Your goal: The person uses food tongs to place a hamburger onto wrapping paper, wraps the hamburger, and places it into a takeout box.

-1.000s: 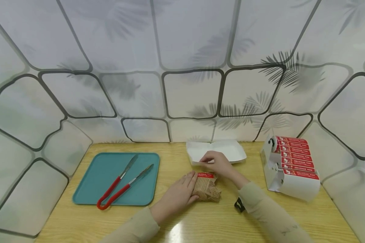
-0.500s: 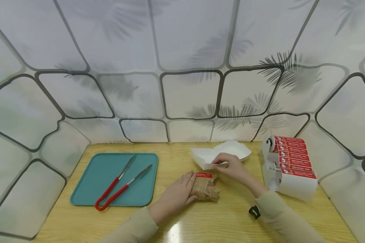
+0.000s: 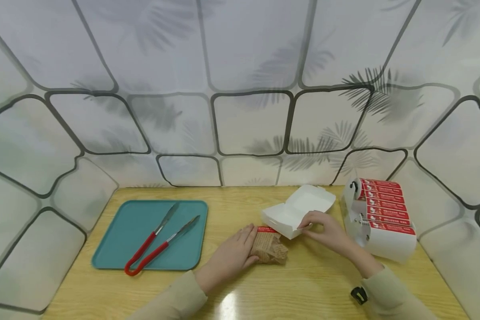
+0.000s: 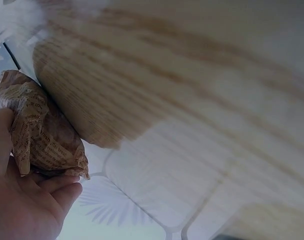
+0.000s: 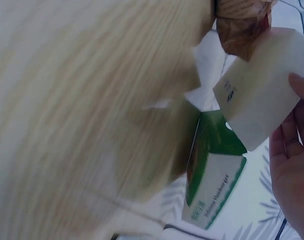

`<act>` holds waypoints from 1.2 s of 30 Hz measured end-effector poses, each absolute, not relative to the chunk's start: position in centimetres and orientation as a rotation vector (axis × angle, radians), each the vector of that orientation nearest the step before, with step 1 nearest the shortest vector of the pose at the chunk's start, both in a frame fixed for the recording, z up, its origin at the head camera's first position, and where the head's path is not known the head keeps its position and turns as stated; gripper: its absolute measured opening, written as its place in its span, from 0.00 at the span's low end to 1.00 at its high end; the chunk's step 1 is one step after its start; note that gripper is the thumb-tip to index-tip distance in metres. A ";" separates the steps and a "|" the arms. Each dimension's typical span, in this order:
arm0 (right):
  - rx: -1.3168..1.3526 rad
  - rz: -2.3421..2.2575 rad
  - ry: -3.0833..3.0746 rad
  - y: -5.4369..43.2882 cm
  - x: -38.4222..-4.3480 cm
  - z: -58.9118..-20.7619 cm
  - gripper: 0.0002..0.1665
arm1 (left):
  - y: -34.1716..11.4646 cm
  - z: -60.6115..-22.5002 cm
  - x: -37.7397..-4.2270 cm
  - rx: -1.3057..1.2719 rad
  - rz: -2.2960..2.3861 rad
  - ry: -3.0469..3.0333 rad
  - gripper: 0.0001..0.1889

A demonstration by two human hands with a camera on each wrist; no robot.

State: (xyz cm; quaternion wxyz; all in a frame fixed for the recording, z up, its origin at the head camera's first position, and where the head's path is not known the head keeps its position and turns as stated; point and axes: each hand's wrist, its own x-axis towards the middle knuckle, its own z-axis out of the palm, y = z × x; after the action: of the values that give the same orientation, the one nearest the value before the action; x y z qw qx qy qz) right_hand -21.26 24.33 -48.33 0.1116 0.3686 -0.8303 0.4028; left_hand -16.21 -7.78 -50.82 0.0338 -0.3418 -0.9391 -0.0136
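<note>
A burger wrapped in brown printed paper (image 3: pixel 269 248) lies mid-table, with a red label at its far edge. My left hand (image 3: pixel 228 254) holds its left side, the fingers along it and the thumb at the near corner; in the left wrist view the crumpled wrapper (image 4: pixel 49 135) sits between thumb and fingers. Just right of the burger is an unfolded white hamburger box (image 3: pixel 304 202). My right hand (image 3: pixel 326 231) pinches the box's near wall between thumb and fingers. In the right wrist view the box's outside (image 5: pixel 219 182) shows green print, and its near half touches or overlaps the wrapper.
At the left, red-handled tongs (image 3: pixel 148 249) lie across a teal tray (image 3: pixel 118 226). A dispenser with a roll of red labels (image 3: pixel 388 204) stands at the right. A patterned wall (image 3: pixel 252 124) borders the table's back and sides.
My right hand has drawn the hamburger box rightward and toward me, turning it so its near corner reaches the burger. The left hand stays on the burger.
</note>
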 end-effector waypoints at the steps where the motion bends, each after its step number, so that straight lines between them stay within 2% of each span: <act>1: 1.089 1.168 -2.430 24.6 -21.2 -48.4 0.21 | -7.8 -50.8 -16.2 -1.051 -0.046 -2.888 0.41; 14: 1.221 1.056 -2.419 27.3 -20.7 -50.5 0.27 | -8.5 -51.0 -16.3 -1.026 -0.040 -2.897 0.42; 26: 1.192 1.121 -2.415 25.4 -19.8 -50.0 0.28 | -8.6 -50.7 -16.2 -1.019 -0.036 -2.900 0.42; 31: 1.091 1.144 -2.472 24.0 -19.8 -49.6 0.24 | -8.6 -50.6 -16.2 -1.005 -0.039 -2.920 0.42; 36: 1.105 1.089 -2.455 23.2 -19.8 -49.6 0.20 | -8.6 -50.6 -16.1 -1.018 -0.028 -2.912 0.42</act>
State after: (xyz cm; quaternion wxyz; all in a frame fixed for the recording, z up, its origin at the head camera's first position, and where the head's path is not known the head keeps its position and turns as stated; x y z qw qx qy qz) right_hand -19.81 23.16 -49.65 0.1186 0.3778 -0.8394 0.3722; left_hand -16.15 -8.58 -50.63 0.0281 -0.3298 -0.9436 -0.0092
